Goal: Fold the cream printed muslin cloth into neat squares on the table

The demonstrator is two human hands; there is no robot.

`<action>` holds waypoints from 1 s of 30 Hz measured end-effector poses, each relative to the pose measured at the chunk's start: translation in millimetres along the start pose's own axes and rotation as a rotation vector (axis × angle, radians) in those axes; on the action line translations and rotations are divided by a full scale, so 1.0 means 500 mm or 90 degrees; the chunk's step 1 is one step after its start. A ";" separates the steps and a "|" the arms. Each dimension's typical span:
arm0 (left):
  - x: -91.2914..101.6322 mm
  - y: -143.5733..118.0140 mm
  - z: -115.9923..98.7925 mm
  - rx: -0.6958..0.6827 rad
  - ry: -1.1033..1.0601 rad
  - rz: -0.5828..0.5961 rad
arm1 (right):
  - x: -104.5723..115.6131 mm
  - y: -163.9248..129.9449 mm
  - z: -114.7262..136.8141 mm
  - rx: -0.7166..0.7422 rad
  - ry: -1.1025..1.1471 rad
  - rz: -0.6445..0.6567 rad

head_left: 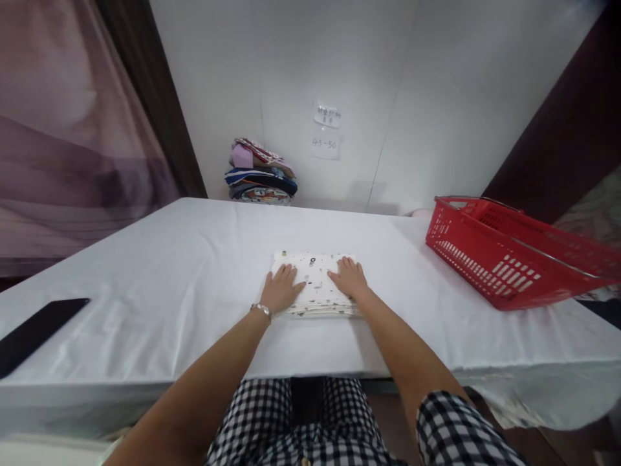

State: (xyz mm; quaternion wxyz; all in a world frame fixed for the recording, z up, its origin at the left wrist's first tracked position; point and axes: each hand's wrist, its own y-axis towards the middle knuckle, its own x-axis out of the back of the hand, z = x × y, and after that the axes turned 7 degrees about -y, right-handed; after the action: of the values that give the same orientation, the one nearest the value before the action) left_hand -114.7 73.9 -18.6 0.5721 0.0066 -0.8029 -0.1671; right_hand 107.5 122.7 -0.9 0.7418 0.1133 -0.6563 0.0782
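A white garment or cloth with small dark prints (317, 278), folded into a flat layered rectangle, lies on the white-covered table in front of me. My left hand (282, 287) rests flat on its left side, fingers apart, with a bracelet (262, 310) at the wrist. Flat on the right side of the same bundle lies my right hand (350, 278), its fingers stretched toward the far edge. Neither hand grips the cloth. Folded layers show along the near edge, between the two wrists.
A red plastic basket (509, 259) stands at the right of the table (204, 291). Folded clothes (262, 175) are stacked at the back against the wall. A dark flat object (39, 330) lies at the left edge. Paper labels (326, 142) hang on the wall.
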 end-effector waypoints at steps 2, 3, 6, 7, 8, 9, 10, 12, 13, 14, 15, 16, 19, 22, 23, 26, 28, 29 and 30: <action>-0.002 -0.009 -0.001 0.021 0.017 0.038 | -0.013 0.002 -0.020 -0.020 -0.007 0.012; 0.003 -0.011 -0.004 0.037 0.026 0.060 | -0.017 0.002 -0.024 -0.023 -0.010 0.017; 0.027 0.005 -0.020 0.079 0.043 0.132 | -0.023 0.002 -0.024 -0.026 -0.014 0.026; 0.036 0.018 -0.023 0.088 0.046 0.142 | -0.024 0.003 -0.022 -0.025 -0.016 0.024; 0.043 0.033 -0.023 0.093 0.048 0.141 | -0.025 0.003 -0.020 -0.023 -0.017 0.022; 0.047 0.049 -0.021 0.099 0.052 0.129 | -0.026 0.003 -0.019 -0.021 -0.019 0.017; 0.049 0.065 -0.016 0.106 0.055 0.111 | -0.027 0.003 -0.019 -0.020 -0.022 0.012; 0.042 0.088 -0.001 0.125 0.052 0.100 | -0.028 0.002 -0.022 -0.019 -0.026 0.009; 0.035 0.094 0.008 0.135 0.043 0.106 | -0.028 0.000 -0.023 -0.018 -0.028 0.008; 0.027 0.097 0.015 0.142 0.035 0.111 | -0.028 -0.001 -0.024 -0.016 -0.029 0.010; 0.019 0.098 0.022 0.147 0.027 0.114 | -0.026 -0.002 -0.024 -0.014 -0.031 0.012; 0.012 0.096 0.026 0.147 0.021 0.110 | -0.024 -0.002 -0.023 -0.014 -0.034 0.017; -0.001 0.089 0.030 0.146 0.012 0.094 | -0.009 0.006 -0.009 -0.019 -0.045 0.033; -0.001 0.087 0.026 0.146 0.010 0.089 | 0.007 0.026 0.016 0.033 -0.035 0.019; 0.000 0.087 0.026 0.145 0.011 0.086 | 0.009 0.034 0.024 0.069 -0.024 0.017; 0.002 0.087 0.026 0.139 0.008 0.083 | 0.004 0.051 0.035 0.131 0.003 0.069; 0.002 0.086 0.029 0.136 0.004 0.084 | -0.006 0.053 0.030 0.120 0.005 0.111; 0.002 0.085 0.030 0.134 0.003 0.083 | -0.009 0.050 0.024 0.115 0.004 0.121; 0.001 0.085 0.032 0.132 0.001 0.081 | -0.012 0.045 0.016 0.115 0.004 0.123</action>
State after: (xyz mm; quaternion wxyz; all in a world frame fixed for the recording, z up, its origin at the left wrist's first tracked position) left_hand -121.9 118.2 -11.2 0.5787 0.0150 -0.8141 -0.0464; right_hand 93.2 142.5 -4.3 0.7196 0.1154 -0.6523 0.2083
